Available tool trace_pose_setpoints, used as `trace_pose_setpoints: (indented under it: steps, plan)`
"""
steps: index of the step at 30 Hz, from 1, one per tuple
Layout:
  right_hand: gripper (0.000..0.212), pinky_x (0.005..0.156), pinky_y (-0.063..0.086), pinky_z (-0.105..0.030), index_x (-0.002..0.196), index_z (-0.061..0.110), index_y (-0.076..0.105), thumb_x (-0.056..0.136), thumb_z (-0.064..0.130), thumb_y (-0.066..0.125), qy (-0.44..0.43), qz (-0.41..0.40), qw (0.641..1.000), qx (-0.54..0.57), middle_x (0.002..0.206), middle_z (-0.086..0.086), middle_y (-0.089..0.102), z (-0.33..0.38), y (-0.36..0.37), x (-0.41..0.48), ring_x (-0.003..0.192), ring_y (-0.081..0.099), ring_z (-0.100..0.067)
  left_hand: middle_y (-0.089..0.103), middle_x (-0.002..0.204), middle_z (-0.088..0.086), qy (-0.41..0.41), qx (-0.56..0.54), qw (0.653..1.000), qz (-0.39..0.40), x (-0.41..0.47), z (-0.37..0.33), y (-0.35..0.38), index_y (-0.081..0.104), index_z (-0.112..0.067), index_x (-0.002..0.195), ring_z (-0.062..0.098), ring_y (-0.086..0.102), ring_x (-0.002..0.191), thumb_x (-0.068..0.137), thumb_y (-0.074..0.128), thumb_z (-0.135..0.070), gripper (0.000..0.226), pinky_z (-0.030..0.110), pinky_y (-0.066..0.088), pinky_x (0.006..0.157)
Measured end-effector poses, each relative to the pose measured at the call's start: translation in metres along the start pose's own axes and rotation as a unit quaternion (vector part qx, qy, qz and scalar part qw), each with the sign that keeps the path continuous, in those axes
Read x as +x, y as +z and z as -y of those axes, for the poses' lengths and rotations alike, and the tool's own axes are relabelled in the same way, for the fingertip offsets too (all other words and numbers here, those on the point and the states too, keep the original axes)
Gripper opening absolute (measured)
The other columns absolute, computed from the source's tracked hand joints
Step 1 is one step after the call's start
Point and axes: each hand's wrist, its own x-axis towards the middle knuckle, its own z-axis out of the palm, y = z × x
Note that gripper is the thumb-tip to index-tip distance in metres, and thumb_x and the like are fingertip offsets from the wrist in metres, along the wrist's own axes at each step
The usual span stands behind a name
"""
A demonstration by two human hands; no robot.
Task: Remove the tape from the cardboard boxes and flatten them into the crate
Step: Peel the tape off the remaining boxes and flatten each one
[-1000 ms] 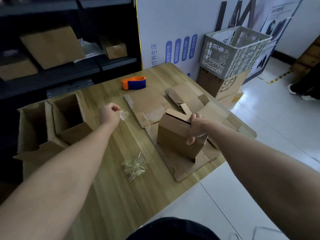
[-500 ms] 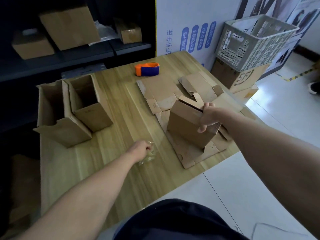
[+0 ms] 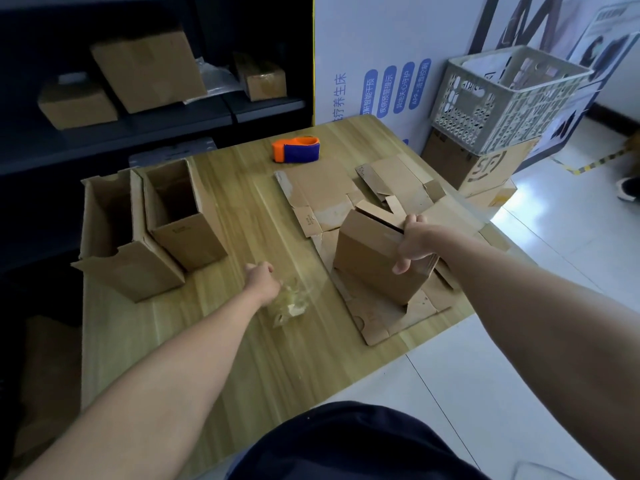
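R hand (image 3: pixel 414 242) fingers curled round box (image 3: pixel 367 261) edge; L hand (image 3: pixel 263 282) at tape wad (image 3: pixel 292 301), grip unclear, blurred

Free tabletop (image 3: pixel 242 209) lane between 2 upright open boxes (image 3: pixel 180 216) and flattened cardboard (image 3: pixel 322 192); crumpled tape (image 3: pixel 291 301) midway, dispenser (image 3: pixel 296 149) beyond

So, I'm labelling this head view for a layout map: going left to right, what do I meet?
Wide open box, narrower open box, left hand, wad of peeled tape, upright box, right hand gripping it, grey crate beyond the table.
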Motion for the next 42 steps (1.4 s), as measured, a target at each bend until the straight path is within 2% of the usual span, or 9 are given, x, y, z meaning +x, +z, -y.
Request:
trace_pose_setpoints:
  steps: [4, 9, 13, 18, 25, 30, 35, 38, 42]
  plan:
    - [0.113, 0.097, 0.044, -0.046, 0.146, 0.013, 0.009, 0.065, 0.042, 0.083, -0.004, -0.004, 1.000, 0.004, 0.137, -0.009, 0.027, -0.002, 0.001, -0.001, 0.119, 0.043, -0.031, 0.049, 0.130, 0.018, -0.043, 0.007, 0.998, 0.045, 0.000, -0.008, -0.005, 0.050, 0.002, 0.125, 0.033, 0.056, 0.109, 0.090, 0.058, -0.008, 0.037, 0.040, 0.050, 0.093]
    - [0.114, 0.097, 0.044, -0.045, 0.146, 0.012, 0.009, 0.065, 0.042, 0.083, -0.010, -0.009, 1.000, 0.009, 0.137, -0.009, 0.027, -0.004, 0.003, 0.000, 0.120, 0.043, -0.030, 0.057, 0.105, 0.018, -0.093, -0.030, 0.994, 0.057, -0.005, -0.029, -0.016, 0.055, 0.007, 0.122, 0.022, 0.049, 0.061, 0.093, 0.052, -0.004, 0.031, 0.024, 0.040, 0.049]
    - [0.116, 0.097, 0.044, -0.046, 0.147, 0.014, 0.009, 0.064, 0.044, 0.083, -0.017, -0.007, 1.000, 0.013, 0.139, -0.008, 0.027, -0.006, 0.004, 0.003, 0.121, 0.042, -0.031, 0.058, 0.122, 0.013, 0.025, -0.055, 0.998, -0.032, -0.005, -0.066, -0.017, 0.055, -0.004, 0.119, 0.027, 0.056, 0.104, 0.092, 0.057, -0.019, 0.030, 0.028, 0.043, 0.081]
    - [0.096, 0.099, 0.042, -0.041, 0.143, 0.015, 0.027, 0.071, 0.060, 0.071, -0.046, 0.009, 0.991, 0.126, 0.139, -0.006, 0.041, -0.023, -0.007, 0.005, 0.119, 0.047, -0.027, 0.059, 0.103, 0.004, 0.168, -0.156, 0.973, -0.015, -0.019, -0.148, 0.003, 0.056, -0.011, 0.104, 0.017, 0.055, 0.092, 0.088, 0.062, -0.036, 0.030, 0.026, 0.041, 0.076]
    - [0.059, 0.092, 0.045, -0.032, 0.133, 0.017, 0.051, 0.087, 0.054, 0.056, -0.072, -0.046, 0.951, 0.297, 0.124, -0.001, 0.056, -0.049, -0.003, 0.003, 0.109, 0.053, -0.020, 0.065, 0.095, 0.005, 0.097, -0.189, 0.977, 0.023, -0.013, -0.179, 0.016, 0.064, -0.009, 0.089, 0.022, 0.060, 0.092, 0.083, 0.061, -0.049, 0.040, 0.035, 0.050, 0.081]
    - [0.038, 0.082, 0.052, -0.036, 0.106, 0.012, 0.070, 0.086, 0.043, 0.064, -0.064, -0.097, 0.924, 0.363, 0.099, -0.008, 0.068, -0.055, 0.002, 0.002, 0.092, 0.063, -0.022, 0.065, 0.100, 0.012, 0.083, -0.227, 0.969, 0.049, -0.014, -0.182, 0.011, 0.065, -0.013, 0.096, 0.025, 0.060, 0.090, 0.081, 0.059, -0.015, 0.017, 0.032, 0.051, 0.072]
    - [0.030, 0.071, 0.052, -0.039, 0.084, 0.008, 0.072, 0.084, 0.037, 0.069, -0.070, -0.171, 0.894, 0.409, 0.086, -0.014, 0.068, -0.046, -0.017, -0.004, 0.085, 0.064, -0.028, 0.055, 0.122, 0.015, 0.046, -0.243, 0.959, 0.138, -0.012, -0.191, 0.001, 0.046, -0.035, 0.128, 0.034, 0.057, 0.109, 0.082, 0.057, 0.000, 0.059, 0.047, 0.051, 0.092]
    - [0.020, 0.055, 0.041, -0.025, 0.079, 0.015, 0.070, 0.084, 0.035, 0.069, -0.090, -0.212, 0.893, 0.387, 0.073, -0.003, 0.064, -0.033, -0.029, -0.008, 0.073, 0.059, -0.018, 0.055, 0.121, 0.014, 0.021, -0.172, 0.978, 0.116, -0.011, -0.197, -0.009, 0.039, -0.017, 0.132, 0.034, 0.056, 0.109, 0.071, 0.079, -0.013, 0.073, 0.048, 0.049, 0.094]
    - [0.019, 0.050, 0.034, -0.020, 0.077, 0.018, 0.071, 0.082, 0.036, 0.071, -0.114, -0.271, 0.886, 0.358, 0.066, 0.003, 0.060, -0.010, -0.036, -0.015, 0.064, 0.054, -0.010, 0.062, 0.104, 0.009, 0.042, -0.024, 0.999, 0.018, -0.011, -0.202, -0.017, 0.052, -0.011, 0.108, 0.028, 0.061, 0.099, 0.068, 0.081, -0.032, 0.054, 0.040, 0.052, 0.087]
